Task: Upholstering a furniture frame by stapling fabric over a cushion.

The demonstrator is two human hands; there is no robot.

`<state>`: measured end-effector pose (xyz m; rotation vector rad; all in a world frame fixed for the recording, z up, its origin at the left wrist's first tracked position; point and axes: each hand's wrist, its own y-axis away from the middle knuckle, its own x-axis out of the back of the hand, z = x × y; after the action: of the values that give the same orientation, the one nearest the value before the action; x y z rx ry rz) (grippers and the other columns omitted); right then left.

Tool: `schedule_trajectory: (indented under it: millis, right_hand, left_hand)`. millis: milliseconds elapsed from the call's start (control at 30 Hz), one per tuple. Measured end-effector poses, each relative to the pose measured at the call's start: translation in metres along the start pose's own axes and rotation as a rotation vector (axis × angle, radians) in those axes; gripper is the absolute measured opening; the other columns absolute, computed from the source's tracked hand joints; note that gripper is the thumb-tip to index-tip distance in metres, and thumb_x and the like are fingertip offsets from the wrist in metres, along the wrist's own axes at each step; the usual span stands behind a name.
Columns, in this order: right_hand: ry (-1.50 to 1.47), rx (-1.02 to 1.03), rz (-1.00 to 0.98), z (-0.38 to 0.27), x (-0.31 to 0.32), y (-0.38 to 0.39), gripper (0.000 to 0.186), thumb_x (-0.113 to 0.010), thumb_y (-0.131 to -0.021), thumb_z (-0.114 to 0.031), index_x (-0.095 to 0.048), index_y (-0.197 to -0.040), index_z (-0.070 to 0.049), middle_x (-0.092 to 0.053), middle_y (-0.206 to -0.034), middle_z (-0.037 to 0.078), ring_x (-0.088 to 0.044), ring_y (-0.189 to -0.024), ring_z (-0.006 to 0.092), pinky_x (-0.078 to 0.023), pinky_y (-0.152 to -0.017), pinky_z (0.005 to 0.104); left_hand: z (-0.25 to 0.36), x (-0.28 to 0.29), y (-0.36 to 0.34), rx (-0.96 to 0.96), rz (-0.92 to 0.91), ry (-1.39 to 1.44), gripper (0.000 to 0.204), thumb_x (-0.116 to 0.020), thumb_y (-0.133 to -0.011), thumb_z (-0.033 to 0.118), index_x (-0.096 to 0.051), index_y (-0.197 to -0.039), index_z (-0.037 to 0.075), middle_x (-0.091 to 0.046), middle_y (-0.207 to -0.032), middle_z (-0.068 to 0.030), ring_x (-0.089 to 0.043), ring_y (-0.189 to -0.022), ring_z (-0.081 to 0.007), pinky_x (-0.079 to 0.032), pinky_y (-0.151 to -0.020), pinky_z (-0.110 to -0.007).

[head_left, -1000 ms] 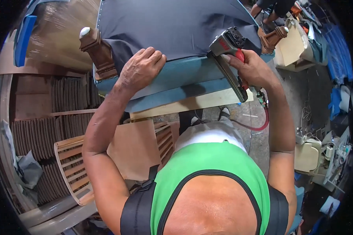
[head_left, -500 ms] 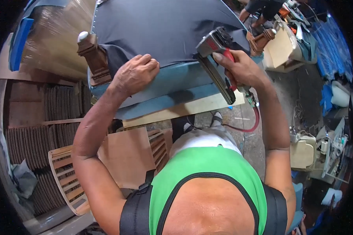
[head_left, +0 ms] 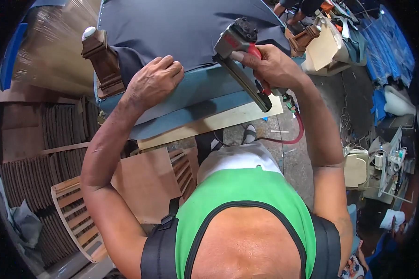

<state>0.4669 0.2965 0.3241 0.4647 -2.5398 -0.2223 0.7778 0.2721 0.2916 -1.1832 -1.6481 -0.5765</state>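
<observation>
An upturned piece of upholstered furniture lies before me, its underside covered with black fabric (head_left: pixel 172 28) and its side in blue upholstery (head_left: pixel 205 88). My left hand (head_left: pixel 156 80) is closed at the near edge of the black fabric, beside the left carved wooden leg (head_left: pixel 101 63); its fingertips are hidden. In my right hand (head_left: pixel 280 67) is a pneumatic staple gun (head_left: pixel 237 39) with a red handle, my fingers wrapped round the grip. Its nose is at the fabric's near edge, right of my left hand; whether it touches cannot be made out. Another wooden leg (head_left: pixel 304 40) stands at the right corner.
A red air hose (head_left: pixel 299 132) runs from the gun down toward the floor. Below left are a slatted wooden frame (head_left: pixel 74 218), a plywood panel (head_left: pixel 146 186) and stacked brown sheets (head_left: pixel 25 183). At the far right top, a co-worker's legs (head_left: pixel 307 7) show beside a cream chair part (head_left: pixel 323 44).
The staple gun has shifted a little left along the fabric edge, closer to my left hand. My left hand keeps its hold at the edge. The whole view has moved slightly.
</observation>
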Motion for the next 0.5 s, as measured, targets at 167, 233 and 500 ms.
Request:
schedule_trajectory:
  millis: [167, 233, 500]
  right_hand:
    - [0.023, 0.008, -0.004, -0.006, -0.018, -0.007, 0.056, -0.065, -0.092, -0.058, -0.058, -0.078, -0.005, -0.05, -0.054, -0.001, -0.051, -0.047, 0.0072, -0.039, -0.044, 0.0261]
    - [0.044, 0.025, 0.018, -0.006, -0.02, -0.008, 0.055, -0.065, -0.093, -0.058, -0.059, -0.078, -0.005, -0.05, -0.054, -0.002, -0.051, -0.048, 0.0072, -0.038, -0.045, 0.0263]
    - [0.133, 0.024, -0.011, -0.014, -0.029, -0.011, 0.059, -0.06, -0.092, -0.059, -0.072, -0.097, -0.001, -0.063, -0.064, 0.008, -0.061, -0.06, 0.0181, -0.049, -0.062, 0.0338]
  left_hand:
    - [0.0, -0.001, 0.003, 0.018, -0.016, 0.013, 0.028, -0.062, -0.083, 0.012, -0.065, -0.109, 0.002, -0.058, -0.103, -0.0055, -0.055, -0.103, -0.0199, -0.05, -0.092, -0.032]
    - [0.0, -0.002, 0.004, 0.027, -0.036, 0.051, 0.035, -0.062, -0.083, 0.011, -0.063, -0.116, -0.001, -0.057, -0.105, -0.0068, -0.055, -0.104, -0.0217, -0.051, -0.094, -0.033]
    - [0.002, -0.004, 0.009, 0.047, 0.003, 0.043, 0.036, -0.062, -0.083, 0.011, -0.063, -0.116, -0.001, -0.058, -0.105, -0.0075, -0.056, -0.102, -0.0223, -0.051, -0.093, -0.034]
